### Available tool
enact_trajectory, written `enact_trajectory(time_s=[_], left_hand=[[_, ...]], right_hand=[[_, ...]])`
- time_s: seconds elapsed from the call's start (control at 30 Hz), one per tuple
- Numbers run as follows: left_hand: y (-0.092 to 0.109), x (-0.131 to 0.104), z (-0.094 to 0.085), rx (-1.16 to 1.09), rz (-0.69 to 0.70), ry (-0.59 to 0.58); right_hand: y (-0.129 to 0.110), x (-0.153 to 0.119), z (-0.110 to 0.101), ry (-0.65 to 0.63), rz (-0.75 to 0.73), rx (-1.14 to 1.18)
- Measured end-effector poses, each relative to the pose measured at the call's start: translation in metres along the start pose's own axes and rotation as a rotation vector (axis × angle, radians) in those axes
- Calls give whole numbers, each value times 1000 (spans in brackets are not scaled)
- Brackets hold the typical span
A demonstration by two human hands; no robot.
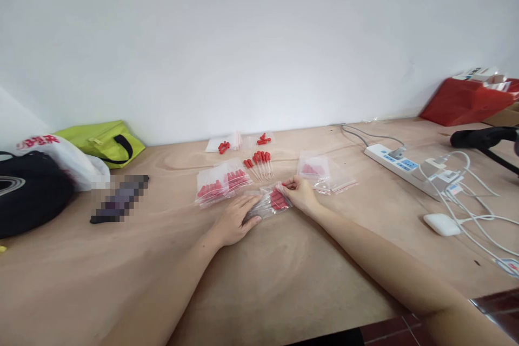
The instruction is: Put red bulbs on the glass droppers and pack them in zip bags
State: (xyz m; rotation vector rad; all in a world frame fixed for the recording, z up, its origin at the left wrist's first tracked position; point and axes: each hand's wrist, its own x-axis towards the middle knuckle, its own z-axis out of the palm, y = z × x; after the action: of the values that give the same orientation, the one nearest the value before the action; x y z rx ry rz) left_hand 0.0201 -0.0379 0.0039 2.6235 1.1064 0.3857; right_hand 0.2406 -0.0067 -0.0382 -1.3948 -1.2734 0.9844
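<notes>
A clear zip bag (265, 206) with several red-handled, thin-shafted tools lies on the table between my hands. The tools' red handles (278, 200) are at its right end. My right hand (299, 193) pinches that end. My left hand (237, 219) holds the bag's left end, thumb below and fingers above; part of the bag is hidden beneath it. Just beyond lie several loose red-handled tools (261, 161), fanned out. Filled bags (219, 186) are stacked to the left, and flat zip bags (324, 170) lie to the right.
Small red pieces (224, 147) and more red pieces (263, 139) lie on bags near the wall. On the right are a power strip (399, 165), white cables and a white charger (441, 224). A blurred-out dark object (121, 200), black bag (36, 194) and green bag (101, 140) sit left.
</notes>
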Motion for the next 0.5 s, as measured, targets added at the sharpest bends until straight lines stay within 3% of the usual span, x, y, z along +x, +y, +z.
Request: enact_trajectory(time_s=[0.3,0.5], left_hand=[[-1,-1,2,26,-28,-20],[-2,-2,4,136,-13,42]], right_hand=[[-18,-10,0,-18,-44,-345],[-5,-2,0,-66,-34,-91]])
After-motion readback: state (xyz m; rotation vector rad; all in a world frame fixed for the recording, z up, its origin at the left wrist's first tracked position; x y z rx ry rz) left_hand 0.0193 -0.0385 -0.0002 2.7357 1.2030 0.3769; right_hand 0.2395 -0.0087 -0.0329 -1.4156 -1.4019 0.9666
